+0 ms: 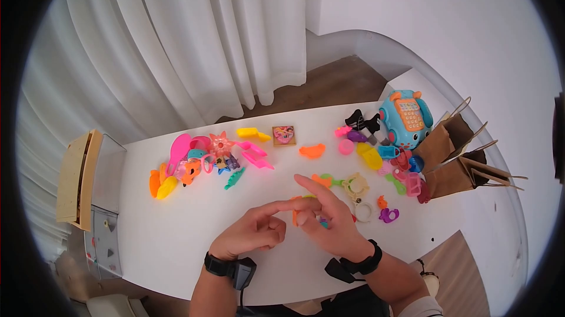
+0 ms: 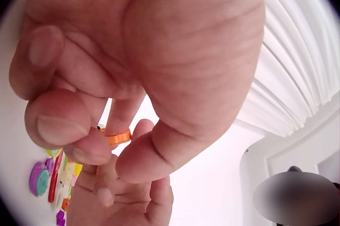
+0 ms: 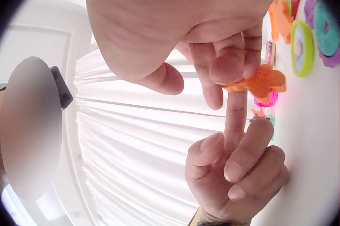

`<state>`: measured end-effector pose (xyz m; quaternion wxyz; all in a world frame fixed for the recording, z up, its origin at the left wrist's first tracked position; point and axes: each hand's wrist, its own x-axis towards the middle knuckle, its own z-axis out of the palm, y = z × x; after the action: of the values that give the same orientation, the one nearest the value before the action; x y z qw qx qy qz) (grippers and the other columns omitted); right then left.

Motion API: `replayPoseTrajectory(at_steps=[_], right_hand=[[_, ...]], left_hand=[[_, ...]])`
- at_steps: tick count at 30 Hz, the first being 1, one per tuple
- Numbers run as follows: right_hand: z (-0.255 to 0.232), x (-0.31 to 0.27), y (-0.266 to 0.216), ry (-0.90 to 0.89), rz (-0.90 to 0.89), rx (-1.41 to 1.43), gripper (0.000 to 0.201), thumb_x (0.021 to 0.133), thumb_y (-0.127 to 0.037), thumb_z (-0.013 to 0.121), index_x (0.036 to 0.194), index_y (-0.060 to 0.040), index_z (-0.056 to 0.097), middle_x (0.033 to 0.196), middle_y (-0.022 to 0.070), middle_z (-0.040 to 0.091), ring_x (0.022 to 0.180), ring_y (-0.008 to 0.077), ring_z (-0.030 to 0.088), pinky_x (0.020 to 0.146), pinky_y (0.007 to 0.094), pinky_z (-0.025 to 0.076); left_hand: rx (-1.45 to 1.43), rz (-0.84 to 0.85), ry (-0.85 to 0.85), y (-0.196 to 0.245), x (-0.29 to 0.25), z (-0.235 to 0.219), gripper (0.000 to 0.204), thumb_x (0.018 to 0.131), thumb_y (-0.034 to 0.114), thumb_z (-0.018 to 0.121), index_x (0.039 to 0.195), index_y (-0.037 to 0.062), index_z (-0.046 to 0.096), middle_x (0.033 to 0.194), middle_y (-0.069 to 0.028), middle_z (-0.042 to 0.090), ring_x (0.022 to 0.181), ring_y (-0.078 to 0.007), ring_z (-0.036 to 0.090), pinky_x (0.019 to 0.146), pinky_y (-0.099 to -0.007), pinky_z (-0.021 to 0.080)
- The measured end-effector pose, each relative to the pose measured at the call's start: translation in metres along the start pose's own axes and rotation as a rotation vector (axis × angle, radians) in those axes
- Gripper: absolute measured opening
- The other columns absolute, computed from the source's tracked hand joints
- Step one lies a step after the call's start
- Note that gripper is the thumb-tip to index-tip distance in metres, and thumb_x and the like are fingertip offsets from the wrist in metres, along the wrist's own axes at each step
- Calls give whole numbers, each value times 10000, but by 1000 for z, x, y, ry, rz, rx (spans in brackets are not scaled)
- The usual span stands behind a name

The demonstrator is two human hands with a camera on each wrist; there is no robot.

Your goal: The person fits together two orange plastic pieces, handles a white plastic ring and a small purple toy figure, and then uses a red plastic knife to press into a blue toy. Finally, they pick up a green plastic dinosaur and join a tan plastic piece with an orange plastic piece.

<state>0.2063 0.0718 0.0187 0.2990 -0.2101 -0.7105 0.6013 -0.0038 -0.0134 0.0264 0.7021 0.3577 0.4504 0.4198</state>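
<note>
Over the table's near middle, the left hand (image 1: 253, 232) points its index finger toward the right hand (image 1: 335, 229), its other fingers curled loosely. An orange toy ring (image 2: 119, 138) sits around that index finger in the left wrist view. The ring's orange shaped top (image 3: 265, 82) shows beside the curled fingers of the right hand (image 3: 186, 29), which grip its edge. The right thumb stands apart from the ring in the right wrist view. In the head view the hands partly hide the ring.
On the white table (image 1: 176, 246), colourful toys lie at the left, with a pink heart box (image 1: 283, 135) at the back. Green and cream toy rings (image 1: 356, 184) lie beyond the right hand. A blue toy phone (image 1: 407, 118) and brown paper bags (image 1: 450, 170) stand at the right.
</note>
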Motion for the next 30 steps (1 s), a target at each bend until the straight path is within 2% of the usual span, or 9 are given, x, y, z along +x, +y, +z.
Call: replayPoseTrajectory(at_steps=[2, 6, 8, 12, 15, 17, 21, 23, 30], right_hand=[[5, 2, -1, 140, -17, 141, 616, 1009, -88, 635, 1568, -16, 388, 1165, 116, 766, 712, 73, 587, 828, 271, 538], [3, 2, 6, 136, 9, 75, 607, 1034, -126, 629, 1574, -10, 377, 1142, 106, 775, 712, 73, 575, 838, 277, 534], [0, 0, 4, 98, 79, -56, 612, 1055, -175, 629, 1579, -4, 362, 1150, 107, 774, 727, 70, 575, 830, 271, 528], [-2, -1, 4, 37, 70, -21, 628, 1069, -221, 633, 1584, -1, 349, 1130, 103, 778, 731, 67, 565, 821, 266, 520], [-1, 1, 0, 41, -34, 34, 631, 1077, -241, 621, 1591, -5, 343, 1178, 121, 763, 807, 74, 616, 844, 277, 531], [-3, 1, -10, 83, 64, 164, 640, 1076, -247, 618, 1599, -12, 334, 1265, 148, 732, 921, 102, 674, 882, 297, 546], [0, 2, 2, 44, 133, 168, 644, 1072, -243, 616, 1603, -17, 331, 1333, 180, 697, 1023, 158, 710, 915, 314, 554], [3, 1, 9, -23, 59, 3, 644, 1099, -316, 589, 1617, -48, 316, 1424, 181, 637, 1066, 162, 683, 834, 276, 561], [5, 1, 9, -24, 169, -9, 649, 1100, -350, 584, 1605, -34, 327, 1392, 169, 633, 1082, 178, 673, 898, 307, 569]], left_hand=[[1, -30, -60, -1, 0, -5, 681, 887, 50, 636, 1551, 68, 481, 672, 9, 510, 570, -90, 417, 528, -251, 317], [-38, -23, -121, 3, -2, -3, 682, 884, 45, 631, 1550, 74, 489, 671, 4, 511, 569, -97, 423, 528, -250, 324], [-51, 21, -79, 5, -4, 0, 687, 878, 50, 634, 1550, 76, 495, 673, 1, 512, 565, -100, 427, 529, -249, 333], [-83, 55, -50, -1, -1, -4, 710, 892, 24, 627, 1580, 113, 476, 745, 10, 542, 615, -75, 437, 541, -238, 348], [11, -62, -72, -1, 2, -5, 695, 893, 32, 627, 1570, 112, 489, 745, 8, 545, 624, -77, 451, 543, -240, 355], [-3, -18, -136, -4, 1, -8, 655, 900, 39, 625, 1544, 108, 519, 725, 19, 530, 626, -75, 451, 540, -240, 355], [-32, 12, -102, 0, -1, 2, 541, 886, 83, 649, 1424, 56, 591, 744, 2, 551, 627, -80, 445, 551, -254, 327], [2, 82, -107, -3, 5, 7, 464, 892, 58, 651, 1355, 51, 614, 851, 2, 577, 702, -81, 485, 602, -247, 375], [-17, 82, -107, -8, 6, 8, 421, 890, -23, 655, 1304, 44, 614, 1088, 4, 577, 866, -95, 542, 759, -240, 454]])
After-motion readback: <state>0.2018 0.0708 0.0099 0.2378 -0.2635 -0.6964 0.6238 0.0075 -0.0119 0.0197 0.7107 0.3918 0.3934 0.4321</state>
